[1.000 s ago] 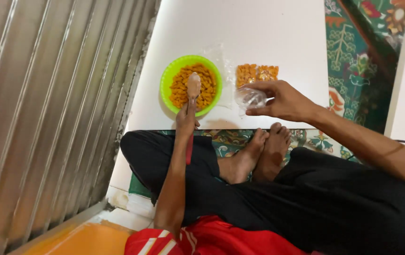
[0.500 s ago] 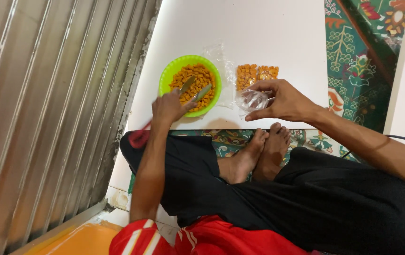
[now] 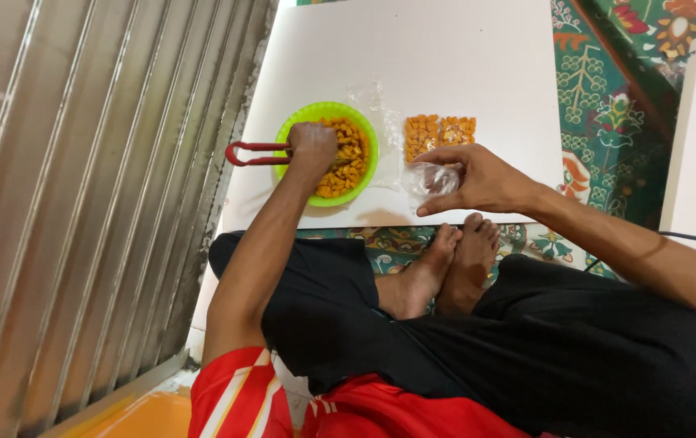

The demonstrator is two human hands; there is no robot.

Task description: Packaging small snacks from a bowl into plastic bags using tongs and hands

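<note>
The green bowl sat near the front edge of the white worktop, heaped with small orange snack pieces. The left hand lay over the bowl's left half, closed around red-handled tongs; the looped handle end stuck out past the bowl's left rim, while the working tips were hidden under the hand among the pieces, so whether they gripped anything could not be told.

Just to the right of the bowl, the right hand pinched a small clear plastic bag between thumb and fingers, holding it slightly above the worktop's front edge. Whether its mouth stood open could not be made out. Behind that hand, further from the bowl, two filled clear packets of the same orange pieces lay side by side, and a loose sheet of clear plastic lay beside the bowl's far right rim. The person sat cross-legged on a patterned green mat, bare feet just below the worktop edge.

The risks looked modest but real. The bowl stood close to the front edge, and a sideways push of the tongs against its wall could have tipped or slid it. The bag was limp and held by one hand only; pieces carried across could have missed its mouth and scattered onto the mat or lap. Squeezing the tongs too hard would likely have crushed the brittle pieces.
</note>
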